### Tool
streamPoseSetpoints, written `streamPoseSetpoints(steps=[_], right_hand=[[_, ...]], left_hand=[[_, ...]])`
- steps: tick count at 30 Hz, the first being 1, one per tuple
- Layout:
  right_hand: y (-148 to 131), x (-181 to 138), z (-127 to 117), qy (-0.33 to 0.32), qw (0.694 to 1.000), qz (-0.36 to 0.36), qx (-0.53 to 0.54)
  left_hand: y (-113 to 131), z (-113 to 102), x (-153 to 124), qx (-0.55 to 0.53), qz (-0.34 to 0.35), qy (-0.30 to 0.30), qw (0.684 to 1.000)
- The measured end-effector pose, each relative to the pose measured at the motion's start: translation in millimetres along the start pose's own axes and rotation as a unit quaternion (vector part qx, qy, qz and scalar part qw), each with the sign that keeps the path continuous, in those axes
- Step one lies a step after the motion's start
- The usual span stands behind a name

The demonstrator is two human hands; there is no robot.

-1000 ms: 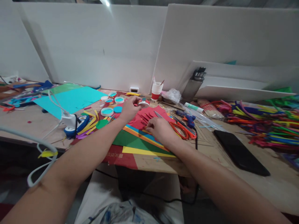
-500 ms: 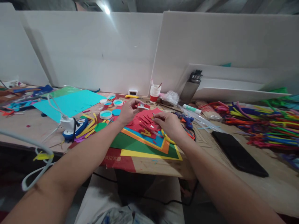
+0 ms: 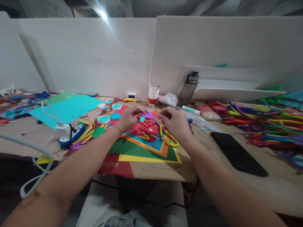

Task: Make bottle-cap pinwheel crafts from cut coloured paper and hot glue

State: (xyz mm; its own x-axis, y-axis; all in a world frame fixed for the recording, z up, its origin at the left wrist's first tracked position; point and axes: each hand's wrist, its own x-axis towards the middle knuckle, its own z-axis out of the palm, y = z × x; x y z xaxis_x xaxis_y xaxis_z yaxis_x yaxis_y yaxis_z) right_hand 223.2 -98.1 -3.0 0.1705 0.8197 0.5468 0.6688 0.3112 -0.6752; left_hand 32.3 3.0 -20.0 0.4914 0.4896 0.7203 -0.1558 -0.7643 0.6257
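Between the thumb and fingers of my left hand is a purple paper piece with a small cyan paper tab at its lower edge. Close to its right side, my right hand has its fingers curled in a pinch; whatever they hold is too small or hidden to make out. Yellow-handled scissors lie beneath my right hand on the papers, blades pointing up and left. Below both hands are cut red paper pieces on stacked sheets, with a green sheet among them.
Round open tubs with cyan inside stand left of my left hand. A power strip and a cyan sheet lie farther left. Rightward are a phone, a glue stick, a bottle and pipe cleaners. Paper cups stand behind.
The piece in my left hand has turned, so its purple face and cyan tab now show instead of red and white. My right hand has lifted slightly, uncovering more of the scissors.
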Motion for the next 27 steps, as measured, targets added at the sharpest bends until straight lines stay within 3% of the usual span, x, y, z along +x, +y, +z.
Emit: streamPoseSetpoints(steps=[9,16,27], right_hand=[[6.7,0.1,3.9,-0.011,0.999,-0.048,-0.022],[-2.3,-3.4,3.0,0.028,0.997,-0.061,-0.034],[-15.5,-7.2,6.0,0.010,0.991,-0.119,-0.054]], left_hand=[[7.6,1.2,-0.6,0.060,0.011,-0.026,0.998],[2.9,2.2,-1.8,0.064,0.007,-0.017,0.998],[4.0,1.6,-2.3,0.091,0.029,-0.010,0.995]])
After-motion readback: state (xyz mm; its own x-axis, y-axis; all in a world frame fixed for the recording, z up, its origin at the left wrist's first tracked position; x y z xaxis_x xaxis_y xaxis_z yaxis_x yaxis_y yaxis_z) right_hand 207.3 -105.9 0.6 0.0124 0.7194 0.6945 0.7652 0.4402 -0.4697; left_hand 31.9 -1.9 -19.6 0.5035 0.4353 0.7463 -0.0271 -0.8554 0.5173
